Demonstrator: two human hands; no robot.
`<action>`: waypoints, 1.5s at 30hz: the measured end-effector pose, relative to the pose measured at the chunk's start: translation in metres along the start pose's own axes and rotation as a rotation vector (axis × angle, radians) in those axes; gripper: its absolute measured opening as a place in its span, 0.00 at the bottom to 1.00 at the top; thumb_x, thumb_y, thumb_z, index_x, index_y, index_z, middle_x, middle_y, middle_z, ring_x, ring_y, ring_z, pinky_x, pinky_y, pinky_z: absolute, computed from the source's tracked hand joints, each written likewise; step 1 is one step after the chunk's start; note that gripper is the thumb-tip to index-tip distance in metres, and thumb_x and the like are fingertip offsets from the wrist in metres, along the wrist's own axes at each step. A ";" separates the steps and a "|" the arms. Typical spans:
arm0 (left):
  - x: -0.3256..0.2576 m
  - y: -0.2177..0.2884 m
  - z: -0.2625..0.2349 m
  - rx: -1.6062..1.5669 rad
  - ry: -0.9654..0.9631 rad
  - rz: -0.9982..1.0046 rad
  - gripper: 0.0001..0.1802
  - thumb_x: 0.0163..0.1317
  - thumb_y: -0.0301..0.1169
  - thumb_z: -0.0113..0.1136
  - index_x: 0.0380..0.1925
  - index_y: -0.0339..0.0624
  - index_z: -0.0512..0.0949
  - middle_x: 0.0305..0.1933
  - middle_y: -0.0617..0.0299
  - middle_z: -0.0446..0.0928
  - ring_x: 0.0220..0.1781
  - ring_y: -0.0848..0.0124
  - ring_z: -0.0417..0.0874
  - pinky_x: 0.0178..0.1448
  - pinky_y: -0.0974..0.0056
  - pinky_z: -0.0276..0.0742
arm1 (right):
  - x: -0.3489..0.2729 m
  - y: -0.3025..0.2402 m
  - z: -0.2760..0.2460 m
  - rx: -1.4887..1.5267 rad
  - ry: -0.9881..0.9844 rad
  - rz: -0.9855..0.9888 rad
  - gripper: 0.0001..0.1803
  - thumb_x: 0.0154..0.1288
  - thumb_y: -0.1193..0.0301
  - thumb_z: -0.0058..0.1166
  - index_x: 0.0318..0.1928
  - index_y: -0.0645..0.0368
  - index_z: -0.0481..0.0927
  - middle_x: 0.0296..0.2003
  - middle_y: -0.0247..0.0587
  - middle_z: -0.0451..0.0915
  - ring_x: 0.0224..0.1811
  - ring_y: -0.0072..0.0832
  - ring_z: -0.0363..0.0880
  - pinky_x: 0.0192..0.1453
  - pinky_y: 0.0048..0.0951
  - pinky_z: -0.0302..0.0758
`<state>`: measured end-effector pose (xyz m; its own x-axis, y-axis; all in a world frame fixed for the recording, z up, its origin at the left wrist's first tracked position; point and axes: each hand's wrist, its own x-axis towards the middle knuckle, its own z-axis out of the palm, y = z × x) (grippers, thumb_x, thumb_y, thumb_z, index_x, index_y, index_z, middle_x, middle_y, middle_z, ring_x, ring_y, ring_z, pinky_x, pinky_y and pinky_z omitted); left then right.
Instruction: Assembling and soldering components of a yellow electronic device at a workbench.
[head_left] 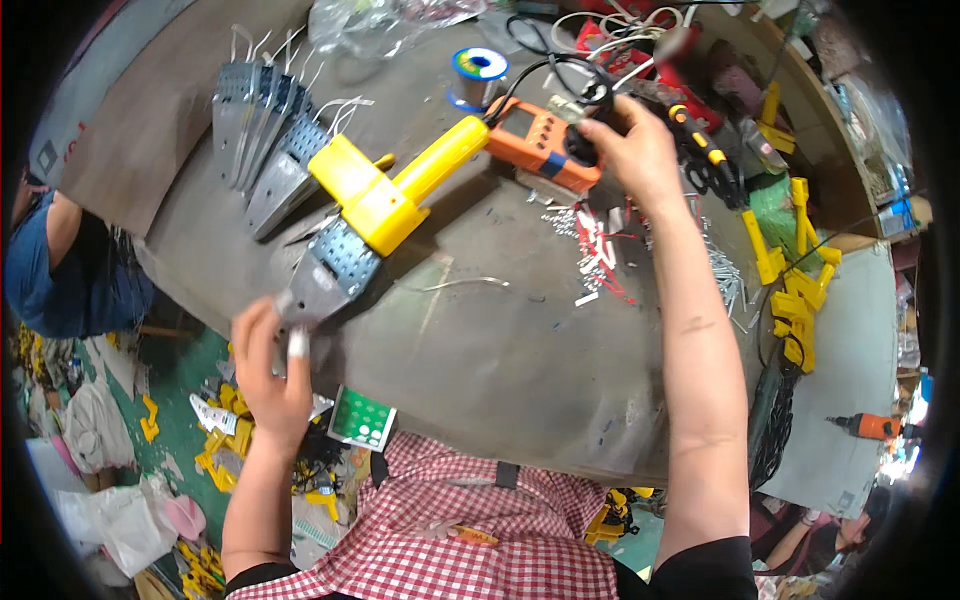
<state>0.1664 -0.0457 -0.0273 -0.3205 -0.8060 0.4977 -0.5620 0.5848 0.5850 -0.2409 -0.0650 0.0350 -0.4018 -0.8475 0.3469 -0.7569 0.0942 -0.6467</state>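
My right hand [640, 155] is at the right end of an orange multimeter [530, 140], its thumb by the dial and its fingers curled behind, partly hidden. Black leads run from the meter's top. My left hand [273, 370], one finger white-tipped, has its fingers apart at the lower end of a perforated metal plate [330, 275]. That plate sticks out of a yellow plastic housing with a handle [385, 190], lying on the table. Whether my fingertips touch the plate is unclear.
Several similar metal plates with white wires [285, 165] stand at the left. A solder spool [480, 68] is behind. Loose screws and red and white wire pieces [597, 245] lie right of middle. Yellow plastic parts [795, 310] sit at the right edge; a green-and-white tray [362, 418] is at the front.
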 end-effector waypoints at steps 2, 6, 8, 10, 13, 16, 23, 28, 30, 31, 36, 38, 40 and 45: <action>-0.047 -0.004 -0.009 -0.296 -0.008 -0.157 0.16 0.56 0.20 0.51 0.46 0.34 0.71 0.45 0.56 0.71 0.47 0.68 0.73 0.54 0.66 0.68 | 0.004 -0.013 0.001 -0.193 -0.046 0.036 0.18 0.54 0.62 0.60 0.39 0.64 0.78 0.34 0.50 0.81 0.39 0.39 0.81 0.45 0.34 0.74; -0.097 0.012 -0.008 -0.600 -0.144 -0.664 0.19 0.58 0.23 0.57 0.50 0.36 0.66 0.44 0.60 0.72 0.46 0.72 0.74 0.52 0.67 0.70 | -0.006 0.008 -0.013 -0.079 0.024 -0.043 0.18 0.57 0.64 0.59 0.43 0.63 0.78 0.36 0.46 0.83 0.39 0.32 0.81 0.46 0.32 0.74; -0.105 0.019 -0.006 -0.875 -0.305 -0.982 0.22 0.56 0.23 0.60 0.51 0.36 0.67 0.48 0.60 0.73 0.50 0.72 0.75 0.56 0.67 0.70 | -0.016 0.002 -0.003 -0.147 0.065 0.020 0.21 0.56 0.66 0.60 0.48 0.63 0.76 0.40 0.47 0.81 0.41 0.34 0.80 0.48 0.31 0.73; -0.117 0.025 -0.001 -1.151 -0.353 -1.123 0.26 0.56 0.24 0.62 0.55 0.35 0.67 0.53 0.58 0.74 0.54 0.71 0.75 0.59 0.66 0.69 | -0.040 0.003 0.014 -0.442 0.306 -0.234 0.24 0.57 0.68 0.60 0.53 0.64 0.72 0.46 0.50 0.76 0.45 0.36 0.77 0.50 0.31 0.71; -0.121 0.028 -0.007 -1.235 -0.370 -1.202 0.22 0.59 0.20 0.57 0.55 0.31 0.70 0.55 0.57 0.74 0.56 0.71 0.75 0.61 0.66 0.68 | -0.150 -0.099 0.053 0.044 -0.061 0.101 0.19 0.55 0.73 0.56 0.48 0.63 0.73 0.44 0.48 0.73 0.47 0.41 0.73 0.54 0.36 0.70; -0.113 0.035 -0.013 -1.164 -0.323 -1.065 0.19 0.59 0.20 0.56 0.52 0.31 0.72 0.52 0.58 0.75 0.54 0.71 0.76 0.59 0.67 0.69 | -0.210 -0.118 0.086 0.079 -0.441 -0.373 0.09 0.49 0.75 0.59 0.33 0.58 0.76 0.36 0.38 0.75 0.38 0.34 0.72 0.46 0.34 0.62; -0.103 0.033 -0.015 -0.654 -0.205 -0.542 0.10 0.50 0.20 0.58 0.35 0.34 0.78 0.36 0.57 0.77 0.38 0.68 0.78 0.42 0.66 0.73 | -0.220 -0.156 0.096 0.245 -0.538 -0.456 0.10 0.48 0.74 0.60 0.33 0.58 0.77 0.33 0.37 0.76 0.40 0.33 0.73 0.50 0.39 0.62; -0.096 0.034 -0.016 -0.400 -0.238 -0.387 0.09 0.46 0.21 0.62 0.31 0.35 0.78 0.32 0.54 0.77 0.35 0.59 0.79 0.39 0.63 0.74 | -0.215 -0.153 0.099 0.198 -0.598 -0.534 0.09 0.48 0.74 0.60 0.32 0.60 0.77 0.32 0.38 0.75 0.39 0.33 0.73 0.50 0.40 0.62; -0.092 0.035 -0.013 -0.393 -0.227 -0.374 0.09 0.46 0.20 0.60 0.31 0.35 0.78 0.31 0.55 0.76 0.32 0.62 0.78 0.37 0.65 0.73 | -0.211 -0.152 0.099 0.193 -0.606 -0.523 0.08 0.47 0.75 0.59 0.31 0.60 0.77 0.31 0.38 0.75 0.38 0.34 0.73 0.50 0.40 0.63; -0.092 0.035 -0.015 -0.392 -0.208 -0.358 0.09 0.46 0.19 0.59 0.31 0.35 0.78 0.29 0.56 0.75 0.30 0.64 0.77 0.35 0.67 0.72 | -0.211 -0.155 0.098 0.187 -0.606 -0.527 0.08 0.47 0.75 0.59 0.31 0.60 0.77 0.31 0.38 0.75 0.38 0.34 0.73 0.50 0.40 0.63; -0.080 0.023 -0.021 -0.389 -0.272 -0.260 0.08 0.46 0.22 0.61 0.30 0.36 0.78 0.31 0.55 0.76 0.33 0.60 0.78 0.38 0.63 0.74 | -0.196 -0.151 0.098 0.240 -0.701 -0.446 0.07 0.46 0.76 0.59 0.29 0.57 0.77 0.29 0.39 0.75 0.37 0.35 0.73 0.49 0.39 0.63; -0.069 0.004 -0.033 -0.402 -0.304 -0.235 0.12 0.47 0.28 0.63 0.33 0.37 0.78 0.38 0.52 0.77 0.40 0.57 0.79 0.43 0.59 0.75 | -0.162 -0.141 0.096 0.124 -0.460 -0.421 0.08 0.45 0.76 0.60 0.28 0.56 0.76 0.27 0.40 0.75 0.35 0.36 0.74 0.45 0.38 0.66; -0.054 -0.012 -0.044 -0.339 -0.088 -0.148 0.16 0.48 0.33 0.62 0.37 0.38 0.78 0.44 0.52 0.77 0.46 0.56 0.78 0.49 0.56 0.74 | -0.107 -0.129 0.098 0.217 -0.064 -0.400 0.07 0.46 0.77 0.60 0.27 0.60 0.75 0.26 0.40 0.74 0.32 0.39 0.73 0.39 0.37 0.67; 0.017 0.010 -0.026 0.109 -0.424 0.200 0.17 0.44 0.30 0.62 0.37 0.40 0.77 0.42 0.57 0.76 0.49 0.55 0.75 0.55 0.54 0.69 | -0.027 -0.103 0.113 -0.250 -0.070 -0.480 0.06 0.51 0.68 0.56 0.29 0.55 0.82 0.30 0.39 0.77 0.41 0.36 0.74 0.46 0.42 0.64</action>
<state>0.1750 -0.0511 0.0034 -0.7003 -0.6586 0.2752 -0.5270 0.7372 0.4229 -0.0940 -0.1111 0.0160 0.0479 -0.8578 0.5117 -0.9499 -0.1976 -0.2422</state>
